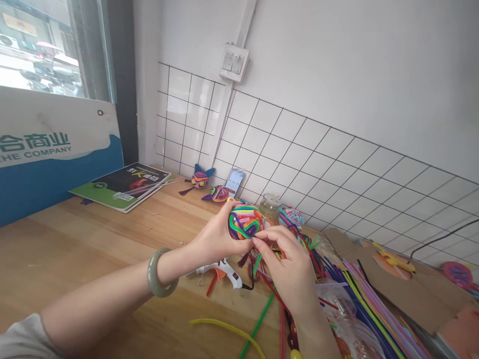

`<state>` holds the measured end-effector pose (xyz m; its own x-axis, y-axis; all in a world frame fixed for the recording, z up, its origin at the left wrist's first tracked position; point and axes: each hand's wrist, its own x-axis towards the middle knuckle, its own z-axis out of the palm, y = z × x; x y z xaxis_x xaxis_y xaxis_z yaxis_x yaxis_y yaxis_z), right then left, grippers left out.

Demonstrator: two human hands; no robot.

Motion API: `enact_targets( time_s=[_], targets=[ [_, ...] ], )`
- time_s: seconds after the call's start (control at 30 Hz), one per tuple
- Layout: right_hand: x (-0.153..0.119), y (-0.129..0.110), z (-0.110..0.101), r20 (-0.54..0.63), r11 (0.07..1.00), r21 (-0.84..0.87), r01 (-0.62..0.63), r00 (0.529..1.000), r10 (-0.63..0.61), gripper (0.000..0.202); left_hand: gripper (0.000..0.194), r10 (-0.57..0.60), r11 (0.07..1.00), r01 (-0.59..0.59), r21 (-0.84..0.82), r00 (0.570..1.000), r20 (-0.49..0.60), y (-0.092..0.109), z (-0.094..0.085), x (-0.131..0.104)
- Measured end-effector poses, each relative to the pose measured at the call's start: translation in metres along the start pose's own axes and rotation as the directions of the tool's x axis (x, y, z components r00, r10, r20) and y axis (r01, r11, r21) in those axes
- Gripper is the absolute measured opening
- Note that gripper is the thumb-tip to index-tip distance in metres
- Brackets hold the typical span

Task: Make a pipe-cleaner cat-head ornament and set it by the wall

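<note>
My left hand [224, 229] is wrapped round the side of a multicoloured pipe-cleaner ball [245, 219], holding it above the wooden table. My right hand [279, 249] is at the ball's lower right, thumb and forefinger pinched together; what they pinch is too small to make out. Behind the hands sit two similar colourful craft pieces, one with blue ears [201, 178] and one with a purple tail [219, 193]. A white glue gun [232, 276] lies below the hands, and a dark tassel hangs near the ball.
Pipe cleaners [368, 309] spread over the right side beside cardboard [392, 279] and plastic bags. A yellow pipe cleaner [228, 326] lies in front. Behind are a phone [234, 183] and glass jar [270, 203]; books [125, 187] lie at left, below the wire grid.
</note>
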<state>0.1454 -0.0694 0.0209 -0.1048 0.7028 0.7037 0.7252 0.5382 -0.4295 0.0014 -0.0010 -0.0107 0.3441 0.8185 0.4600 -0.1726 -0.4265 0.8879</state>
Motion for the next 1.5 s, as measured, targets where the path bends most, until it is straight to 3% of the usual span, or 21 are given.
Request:
enact_targets(
  time_s=[0.17,0.27,0.37,0.47,0.53,0.63,0.73,0.83,1.07,1.17,1.3,1.4,1.5],
  targets=[
    [-0.001,0.0,0.002,0.096,0.996,-0.081,0.028,0.995,-0.02,0.013,0.065,0.0,0.992,0.004,0.127,1.0,-0.03,0.007,-0.001,-0.002],
    [0.0,0.001,-0.006,0.08,0.999,-0.053,0.007,0.997,-0.002,0.014,0.064,0.004,0.994,-0.003,0.111,1.0,-0.012,0.007,-0.001,-0.001],
    [0.0,0.006,-0.021,-0.063,0.996,0.013,-0.09,0.994,0.091,0.012,0.065,0.002,0.996,-0.002,0.094,1.0,0.002,0.003,-0.004,0.001],
    [-0.001,0.012,-0.033,-0.254,0.974,0.106,-0.199,0.942,0.22,0.013,0.069,-0.012,0.995,0.012,0.099,1.0,0.004,0.0,-0.007,0.003],
    [-0.002,0.012,-0.034,-0.31,0.96,0.163,-0.226,0.913,0.267,0.014,0.069,-0.019,0.994,0.018,0.103,1.0,0.008,0.0,-0.007,0.003],
    [-0.002,0.006,-0.023,-0.238,0.975,0.117,-0.191,0.947,0.214,0.013,0.067,-0.008,0.99,0.008,0.143,1.0,-0.006,0.002,-0.006,0.002],
    [-0.003,-0.002,-0.006,-0.071,0.999,0.008,-0.034,0.997,0.035,0.01,0.065,0.019,0.979,-0.021,0.203,1.0,0.011,0.005,-0.005,-0.001],
    [-0.003,-0.006,0.007,0.034,0.997,-0.036,0.075,0.997,-0.074,0.009,0.066,0.047,0.96,-0.059,0.274,0.998,0.05,0.007,-0.005,-0.003],
    [-0.004,-0.006,0.01,0.072,0.997,-0.061,0.038,0.997,-0.033,0.014,0.069,0.05,0.916,-0.074,0.393,0.996,0.072,0.007,-0.006,-0.006],
    [-0.005,-0.003,0.005,0.046,0.995,0.042,-0.091,0.995,0.089,0.012,0.069,0.032,0.947,-0.045,0.318,0.998,0.048,0.006,-0.005,-0.004],
    [-0.003,0.0,-0.007,-0.045,0.923,0.265,-0.279,0.952,0.301,0.016,0.066,-0.112,0.994,0.111,0.024,0.993,0.023,0.006,-0.007,0.004],
    [0.0,0.003,-0.015,-0.153,0.821,0.488,-0.296,0.897,0.414,0.013,0.056,-0.199,0.964,0.208,-0.166,0.978,0.07,0.011,-0.012,0.01],
    [0.001,0.004,-0.018,-0.183,0.761,0.592,-0.266,0.875,0.448,0.012,0.038,-0.169,0.932,0.213,-0.293,0.971,0.168,0.018,-0.015,0.012]
  ],
)
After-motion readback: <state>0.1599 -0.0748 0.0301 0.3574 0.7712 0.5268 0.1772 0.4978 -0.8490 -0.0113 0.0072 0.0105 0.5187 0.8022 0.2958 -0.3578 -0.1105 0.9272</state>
